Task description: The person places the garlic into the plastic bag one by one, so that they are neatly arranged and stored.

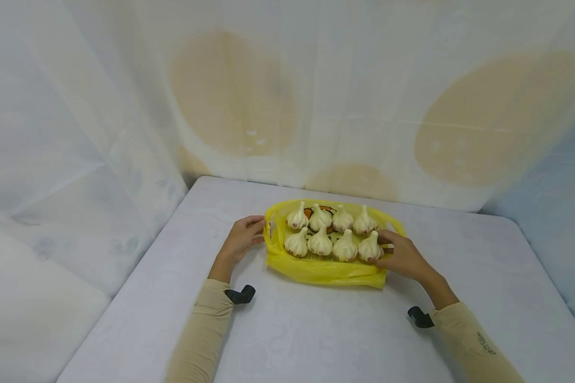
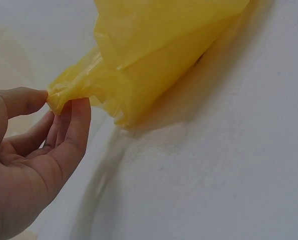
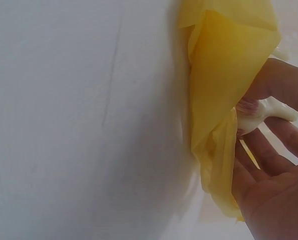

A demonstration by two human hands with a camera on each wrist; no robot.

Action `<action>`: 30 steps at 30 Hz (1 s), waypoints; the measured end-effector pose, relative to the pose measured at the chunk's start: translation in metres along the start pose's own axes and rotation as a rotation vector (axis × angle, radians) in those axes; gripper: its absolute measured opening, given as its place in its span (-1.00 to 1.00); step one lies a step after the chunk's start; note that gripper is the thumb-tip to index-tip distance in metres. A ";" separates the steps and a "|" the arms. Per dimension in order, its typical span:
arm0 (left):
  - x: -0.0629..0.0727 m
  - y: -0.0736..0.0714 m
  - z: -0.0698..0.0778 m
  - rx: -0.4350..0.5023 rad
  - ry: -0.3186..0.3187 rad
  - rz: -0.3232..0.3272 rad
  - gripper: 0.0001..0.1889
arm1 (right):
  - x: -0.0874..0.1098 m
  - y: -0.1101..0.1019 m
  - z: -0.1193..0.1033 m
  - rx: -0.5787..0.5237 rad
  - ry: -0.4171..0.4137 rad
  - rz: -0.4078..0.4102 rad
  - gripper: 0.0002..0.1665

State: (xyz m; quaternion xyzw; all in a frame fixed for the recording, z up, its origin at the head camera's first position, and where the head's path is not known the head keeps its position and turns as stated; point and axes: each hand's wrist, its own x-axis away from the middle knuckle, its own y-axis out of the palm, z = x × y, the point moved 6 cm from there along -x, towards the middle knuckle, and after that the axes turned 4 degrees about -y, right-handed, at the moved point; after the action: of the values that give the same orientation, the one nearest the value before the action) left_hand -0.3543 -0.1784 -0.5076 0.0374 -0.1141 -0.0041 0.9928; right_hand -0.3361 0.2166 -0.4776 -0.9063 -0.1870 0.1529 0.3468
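Observation:
A yellow plastic bag (image 1: 316,272) with an orange and dark print lies on the table, its edges raised. Several white garlic bulbs (image 1: 320,242) stand on it in two rows, necks up. My left hand (image 1: 241,238) pinches the bag's left edge between thumb and fingertips; the left wrist view shows the gathered yellow plastic (image 2: 63,92) there. At the right end, the right hand (image 1: 402,256) has its thumb and fingers around the front-row end garlic bulb (image 3: 254,117). That bulb's purplish base is partly covered by the bag and thumb in the right wrist view.
The white table (image 1: 311,330) extends around the bag. A pale curtain (image 1: 345,106) with tan round patches hangs behind the table's far edge, and further cloth hangs at both sides. Black wrist cameras (image 1: 240,294) stick out from both sleeves.

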 end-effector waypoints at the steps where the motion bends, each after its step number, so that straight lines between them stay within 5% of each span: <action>1: 0.000 0.000 0.000 0.000 -0.001 0.002 -0.66 | 0.000 0.000 0.001 -0.002 0.003 -0.001 -0.20; 20: 0.001 0.000 0.001 -0.010 -0.015 -0.001 -0.60 | -0.006 0.003 0.002 0.024 0.014 -0.032 -0.31; 30: 0.000 0.000 0.001 0.011 -0.007 0.013 -0.65 | -0.007 0.002 0.004 0.027 0.008 -0.047 -0.10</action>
State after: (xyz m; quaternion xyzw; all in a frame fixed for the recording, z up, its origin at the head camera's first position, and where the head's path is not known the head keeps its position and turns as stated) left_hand -0.3545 -0.1785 -0.5071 0.0419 -0.1179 0.0027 0.9921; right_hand -0.3435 0.2142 -0.4805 -0.8976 -0.2048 0.1437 0.3631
